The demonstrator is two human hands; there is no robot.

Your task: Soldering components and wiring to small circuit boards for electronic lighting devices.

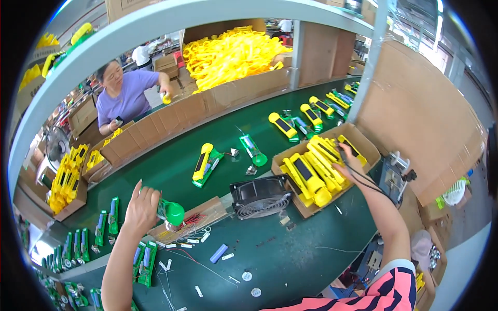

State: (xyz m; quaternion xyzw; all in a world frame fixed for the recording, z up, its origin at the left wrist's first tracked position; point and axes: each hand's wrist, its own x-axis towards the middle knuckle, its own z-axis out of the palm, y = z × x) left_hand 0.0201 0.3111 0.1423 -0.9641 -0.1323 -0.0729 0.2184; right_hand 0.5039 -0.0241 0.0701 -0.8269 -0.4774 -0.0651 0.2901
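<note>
My left hand [142,210] is raised over the near side of the conveyor, its fingers closed around a green plastic lamp housing [174,213]. The housing's round end sticks out to the right of the fingers, with thin wires beneath it. My right hand [348,165] grips a soldering iron [342,151] with a black handle, whose cable trails back along my forearm. That hand is over the right side of a cardboard box [306,210] of yellow lamp casings [306,173] with dark panels. The iron's tip cannot be made out.
A black fan [260,197] stands left of the box. Green and yellow lamp assemblies [206,163] lie along the green belt [176,150]. Loose wires, a blue cylindrical cell [219,253] and white pieces litter the worktop. A solder spool [399,161] stands right. Across the belt, a person [124,96] handles parts.
</note>
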